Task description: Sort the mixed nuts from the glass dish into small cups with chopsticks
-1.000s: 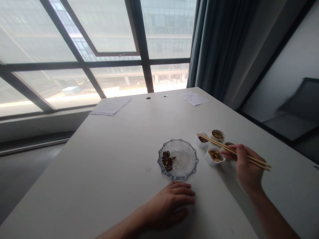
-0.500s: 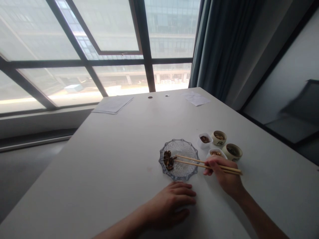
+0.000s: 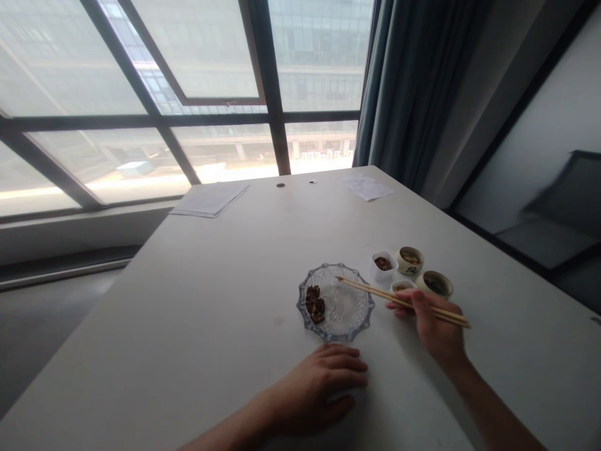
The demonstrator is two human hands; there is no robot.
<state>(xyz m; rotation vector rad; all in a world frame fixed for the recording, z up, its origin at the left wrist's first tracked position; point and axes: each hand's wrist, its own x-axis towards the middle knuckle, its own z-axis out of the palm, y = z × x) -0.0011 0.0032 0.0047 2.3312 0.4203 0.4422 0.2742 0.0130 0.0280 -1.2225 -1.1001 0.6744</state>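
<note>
My right hand is closed around a pair of wooden chopsticks. Their tips are close together over the far part of a scalloped clear glass plate; a small dark bit shows at the tips, too small to name. Several dark brown dried pieces lie in a clump on the plate's left side. My left hand rests on the white table just in front of the plate, fingers stretched out and holding nothing.
Right of the plate stand a white square dish of dark bits, a second white dish partly behind my right hand, and two cream cups with contents. Paper sheets and another sheet lie at the far end.
The chopsticks have lifted away from the clump and moved up and right, their tips now together. My right hand has shifted slightly right. My left hand stays put.
</note>
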